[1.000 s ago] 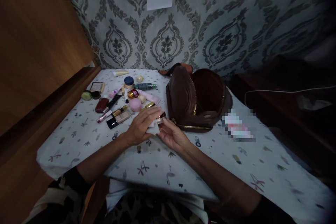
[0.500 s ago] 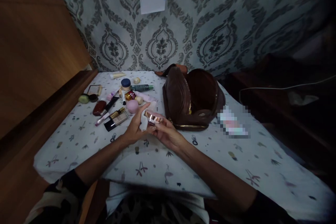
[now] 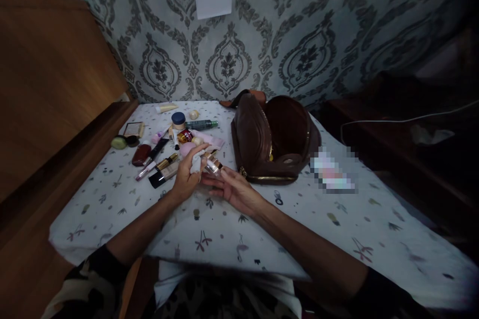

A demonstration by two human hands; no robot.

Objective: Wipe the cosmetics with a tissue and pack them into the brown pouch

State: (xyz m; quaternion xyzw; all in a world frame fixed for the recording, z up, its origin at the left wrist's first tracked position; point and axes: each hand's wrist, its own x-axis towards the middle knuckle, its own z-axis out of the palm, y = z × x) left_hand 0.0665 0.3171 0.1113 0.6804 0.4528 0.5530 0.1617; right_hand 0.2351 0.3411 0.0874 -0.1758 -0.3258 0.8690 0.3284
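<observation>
My left hand [image 3: 186, 175] is closed on a crumpled white wipe [image 3: 196, 161], pressed to one end of a small shiny rose-gold cosmetic container [image 3: 213, 161]. My right hand [image 3: 237, 190] holds the container's other end at thumb and fingertips, its lower fingers reaching beneath. The container is tilted; its exact kind is too small to tell. Just beyond my left hand lie a pink makeup sponge [image 3: 186, 148], a foundation bottle [image 3: 163, 175] with a black cap, and a pink tube [image 3: 209, 139].
An unzipped brown bag [image 3: 252, 132] stands right of the cosmetics. Behind them are a blue-lidded jar [image 3: 178, 119] and a green bottle [image 3: 202, 124]. A brown case [image 3: 141, 155] and a palette [image 3: 133, 129] lie left. A blurred-out item [image 3: 332, 172] rests on the patterned cloth [image 3: 262, 244].
Both hands have shifted slightly left. The container has turned to a steeper tilt, and my right hand's lower fingers have opened out beneath it. The wipe has moved with my left hand.
</observation>
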